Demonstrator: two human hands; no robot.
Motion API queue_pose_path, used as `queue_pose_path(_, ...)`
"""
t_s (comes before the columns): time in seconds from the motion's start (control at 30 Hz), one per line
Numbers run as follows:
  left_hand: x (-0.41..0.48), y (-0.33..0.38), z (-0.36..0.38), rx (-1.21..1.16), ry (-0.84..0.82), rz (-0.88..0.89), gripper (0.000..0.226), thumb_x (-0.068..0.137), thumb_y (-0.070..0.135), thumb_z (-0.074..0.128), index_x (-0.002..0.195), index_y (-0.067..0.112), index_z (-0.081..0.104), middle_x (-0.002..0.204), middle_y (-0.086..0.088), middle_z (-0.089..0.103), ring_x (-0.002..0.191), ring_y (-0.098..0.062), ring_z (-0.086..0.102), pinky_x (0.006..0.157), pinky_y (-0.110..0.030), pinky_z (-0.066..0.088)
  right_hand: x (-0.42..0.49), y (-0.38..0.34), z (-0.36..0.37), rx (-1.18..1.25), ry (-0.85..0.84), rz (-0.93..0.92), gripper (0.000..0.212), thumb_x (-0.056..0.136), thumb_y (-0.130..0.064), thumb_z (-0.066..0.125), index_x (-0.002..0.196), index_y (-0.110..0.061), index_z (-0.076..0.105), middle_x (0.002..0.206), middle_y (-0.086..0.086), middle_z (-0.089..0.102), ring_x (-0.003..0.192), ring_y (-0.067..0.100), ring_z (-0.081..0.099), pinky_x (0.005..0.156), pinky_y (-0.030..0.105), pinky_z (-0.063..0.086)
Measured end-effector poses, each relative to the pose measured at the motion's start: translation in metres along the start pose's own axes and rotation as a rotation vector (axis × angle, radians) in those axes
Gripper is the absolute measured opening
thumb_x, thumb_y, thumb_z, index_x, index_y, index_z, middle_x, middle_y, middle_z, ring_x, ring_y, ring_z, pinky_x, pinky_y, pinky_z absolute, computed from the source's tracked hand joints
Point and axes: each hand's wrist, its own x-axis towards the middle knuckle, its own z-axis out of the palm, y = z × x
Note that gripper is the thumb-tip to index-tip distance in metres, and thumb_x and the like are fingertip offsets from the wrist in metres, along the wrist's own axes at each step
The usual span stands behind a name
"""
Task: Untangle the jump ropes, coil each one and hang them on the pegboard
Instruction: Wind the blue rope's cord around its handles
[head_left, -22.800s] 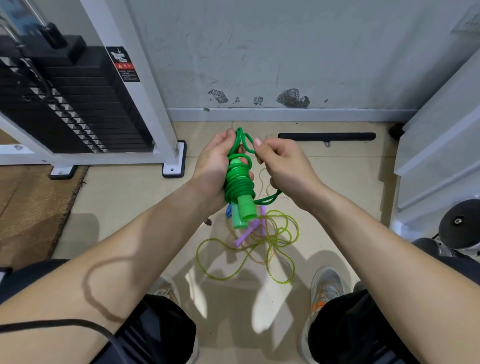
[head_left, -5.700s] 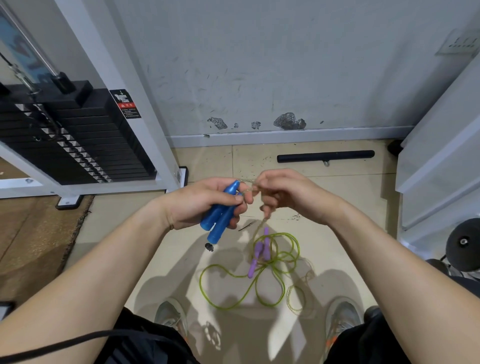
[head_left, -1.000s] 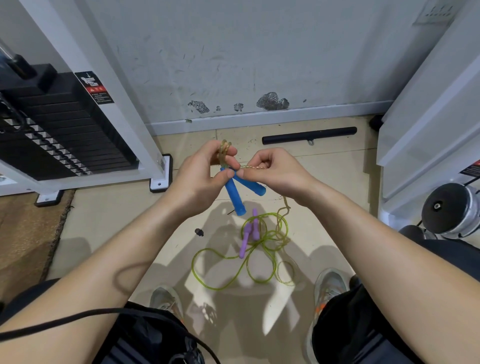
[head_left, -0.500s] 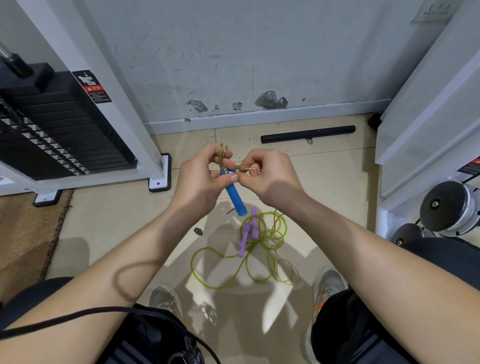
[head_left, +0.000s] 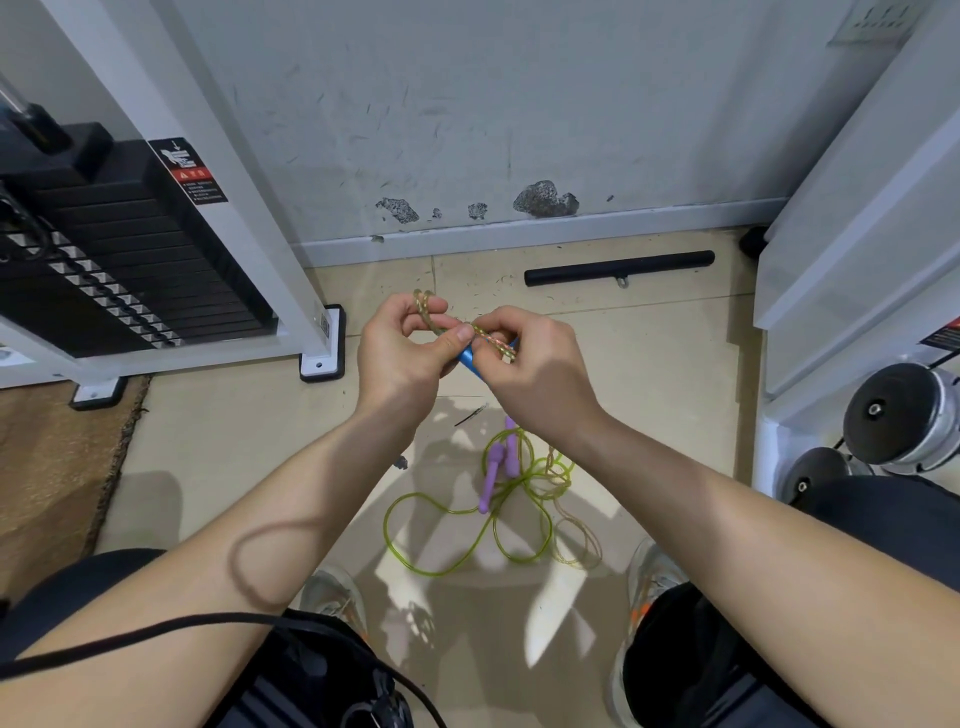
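One jump rope (head_left: 492, 341), blue handle (head_left: 469, 359) down-right

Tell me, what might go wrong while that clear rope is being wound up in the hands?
The clear rope seems to trail down to slack loops lying against the green rope on the floor. Winding in could snag or drag it, purple handles included. Also, the left hand pinches the small coil and blue handles together while the right hand feeds rope, so the turns might slip loose.
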Motion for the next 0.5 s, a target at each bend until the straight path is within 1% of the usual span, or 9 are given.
queue_pose_path(0.07, 0.0, -0.001, 0.001, -0.061, 0.042, -0.039, 0.029, 0.085, 0.0, 0.076, 0.097, 0.018, 0.058, 0.085, 0.003, 0.068, 0.075, -0.013, 0.068, 0.064, -0.022, 0.055, -0.006, -0.005, 0.004, 0.043, 0.006, 0.021, 0.018, 0.093, -0.019, 0.057, 0.093, -0.019, 0.075, 0.064, -0.011, 0.06, 0.063, 0.008, 0.051, 0.06, 0.027, 0.036)
queue_pose_path(0.1, 0.001, -0.001, 0.002, -0.099, 0.062, -0.071, 0.027, 0.086, 0.001, 0.075, 0.098, 0.017, 0.058, 0.084, 0.003, 0.069, 0.074, -0.012, 0.068, 0.064, -0.022, 0.056, -0.008, -0.006, 0.007, 0.062, 0.021, 0.035, 0.021, 0.095, -0.017, 0.055, 0.095, -0.02, 0.076, 0.062, -0.014, 0.058, 0.062, 0.007, 0.05, 0.061, 0.025, 0.035)
queue_pose_path(0.17, 0.002, 0.0, 0.002, -0.19, 0.094, -0.154, 0.023, 0.088, 0.002, 0.073, 0.099, 0.015, 0.057, 0.082, 0.005, 0.068, 0.07, -0.009, 0.068, 0.067, -0.023, 0.058, -0.011, -0.006, 0.012, 0.071, 0.058, 0.048, 0.021, 0.096, -0.018, 0.056, 0.097, -0.021, 0.077, 0.062, -0.017, 0.058, 0.062, 0.003, 0.05, 0.062, 0.022, 0.037)
queue_pose_path(0.2, 0.003, 0.001, 0.002, -0.228, 0.103, -0.186, 0.023, 0.089, 0.003, 0.072, 0.099, 0.015, 0.056, 0.081, 0.005, 0.068, 0.067, -0.008, 0.068, 0.069, -0.023, 0.058, -0.013, -0.006, 0.013, 0.064, 0.071, 0.043, 0.019, 0.096, -0.019, 0.059, 0.097, -0.022, 0.077, 0.065, -0.016, 0.062, 0.063, 0.002, 0.051, 0.063, 0.022, 0.038)
queue_pose_path(0.23, 0.003, 0.001, 0.002, -0.253, 0.111, -0.205, 0.023, 0.089, 0.003, 0.072, 0.099, 0.015, 0.056, 0.081, 0.004, 0.068, 0.065, -0.008, 0.068, 0.07, -0.023, 0.058, -0.014, -0.006, 0.015, 0.046, 0.083, 0.028, 0.017, 0.094, -0.022, 0.061, 0.098, -0.024, 0.077, 0.072, -0.015, 0.066, 0.063, 0.002, 0.051, 0.065, 0.024, 0.04)
queue_pose_path(0.3, 0.003, 0.002, 0.003, -0.282, 0.13, -0.216, 0.023, 0.089, 0.002, 0.072, 0.1, 0.013, 0.055, 0.083, 0.001, 0.068, 0.064, -0.007, 0.068, 0.066, -0.022, 0.058, -0.017, -0.003, 0.018, -0.02, 0.119, -0.045, 0.014, 0.091, -0.026, 0.066, 0.1, -0.026, 0.077, 0.084, -0.012, 0.073, 0.065, 0.006, 0.055, 0.067, 0.031, 0.049)
queue_pose_path(0.4, 0.002, 0.005, 0.005, -0.321, 0.173, -0.211, 0.023, 0.089, 0.0, 0.072, 0.102, 0.01, 0.054, 0.084, -0.003, 0.067, 0.062, -0.007, 0.067, 0.057, -0.017, 0.053, -0.018, -0.001, 0.023, -0.113, 0.15, -0.144, 0.018, 0.09, -0.03, 0.063, 0.101, -0.024, 0.076, 0.087, -0.008, 0.075, 0.075, 0.019, 0.066, 0.067, 0.039, 0.054)
queue_pose_path(0.5, 0.004, 0.006, 0.006, -0.329, 0.205, -0.206, 0.024, 0.088, 0.001, 0.073, 0.097, 0.013, 0.054, 0.081, -0.002, 0.064, 0.057, -0.008, 0.064, 0.057, -0.021, 0.052, -0.024, -0.003, 0.026, -0.124, 0.128, -0.179, 0.022, 0.094, -0.031, 0.059, 0.106, -0.022, 0.075, 0.092, -0.005, 0.075, 0.08, 0.02, 0.069, 0.07, 0.04, 0.054)
